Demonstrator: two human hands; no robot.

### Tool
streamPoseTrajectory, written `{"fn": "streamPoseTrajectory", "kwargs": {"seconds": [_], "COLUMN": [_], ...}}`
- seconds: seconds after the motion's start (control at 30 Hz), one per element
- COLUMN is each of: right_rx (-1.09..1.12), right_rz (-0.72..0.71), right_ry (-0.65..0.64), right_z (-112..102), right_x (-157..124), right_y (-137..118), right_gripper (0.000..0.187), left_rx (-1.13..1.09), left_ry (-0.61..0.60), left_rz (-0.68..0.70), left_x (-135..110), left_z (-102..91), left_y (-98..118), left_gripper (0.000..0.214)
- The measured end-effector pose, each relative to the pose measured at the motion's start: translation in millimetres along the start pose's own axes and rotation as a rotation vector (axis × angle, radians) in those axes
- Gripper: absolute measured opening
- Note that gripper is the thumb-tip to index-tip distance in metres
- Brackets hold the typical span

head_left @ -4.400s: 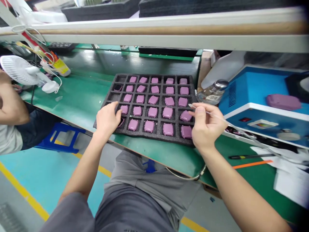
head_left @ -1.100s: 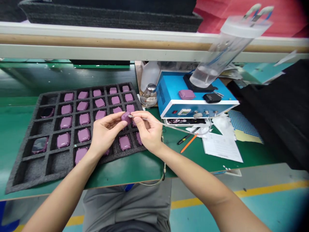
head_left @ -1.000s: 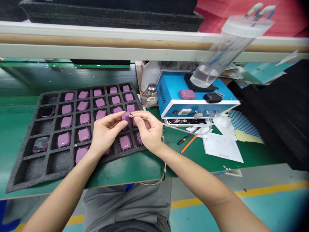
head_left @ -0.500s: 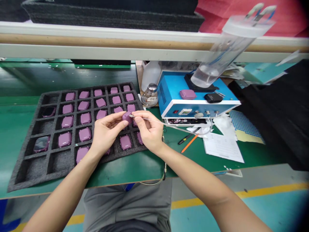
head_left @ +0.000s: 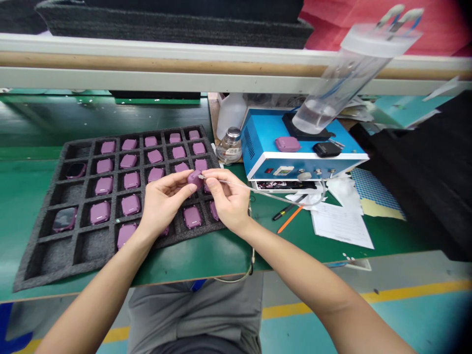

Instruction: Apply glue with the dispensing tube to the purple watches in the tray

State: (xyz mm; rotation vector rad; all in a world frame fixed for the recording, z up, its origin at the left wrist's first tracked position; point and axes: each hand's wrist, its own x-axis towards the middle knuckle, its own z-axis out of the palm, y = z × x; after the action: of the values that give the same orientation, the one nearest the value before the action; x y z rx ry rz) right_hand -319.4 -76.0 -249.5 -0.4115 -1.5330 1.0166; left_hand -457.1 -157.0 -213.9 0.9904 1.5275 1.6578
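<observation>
My left hand [head_left: 164, 202] is closed on a purple watch case [head_left: 194, 180], gripping it between thumb and fingers above the tray. Between the thumb and fingers of my right hand [head_left: 229, 199] is the end fitting of a thin clear tube [head_left: 239, 185], held against the side of the case. Whether the fitting goes into the case or only touches it, I cannot tell. Underneath lies a dark grey foam tray [head_left: 51, 255] with several purple watch cases [head_left: 99, 213] in its pockets. Two pockets at the left hold cases with dark screens [head_left: 65, 219].
A blue machine [head_left: 265, 132] stands at the right, carrying a clear cylinder [head_left: 328, 93] with liquid, a purple case [head_left: 287, 144] and a black one [head_left: 327, 149]. Beside it is a glass bottle [head_left: 229, 147]. Pens [head_left: 290, 219] and papers [head_left: 341, 223] lie in front. A shelf edge [head_left: 165, 64] crosses above.
Both hands keep the same hold on the watch case and the tube end. The whole view has shifted very slightly; nothing else visibly differs.
</observation>
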Motion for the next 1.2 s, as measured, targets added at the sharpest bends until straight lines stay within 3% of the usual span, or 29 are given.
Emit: {"fn": "streamPoseTrajectory", "kwargs": {"seconds": [1.2], "right_rx": [0.017], "right_rz": [0.003], "right_ry": [-0.013], "right_z": [-1.0], "right_x": [-0.5], "right_y": [0.8], "right_gripper": [0.011], "left_rx": [0.001], "left_ry": [0.001], "left_rz": [-0.002], "left_x": [-0.6], "left_z": [1.1], "left_y": [3.1], "left_gripper": [0.047]}}
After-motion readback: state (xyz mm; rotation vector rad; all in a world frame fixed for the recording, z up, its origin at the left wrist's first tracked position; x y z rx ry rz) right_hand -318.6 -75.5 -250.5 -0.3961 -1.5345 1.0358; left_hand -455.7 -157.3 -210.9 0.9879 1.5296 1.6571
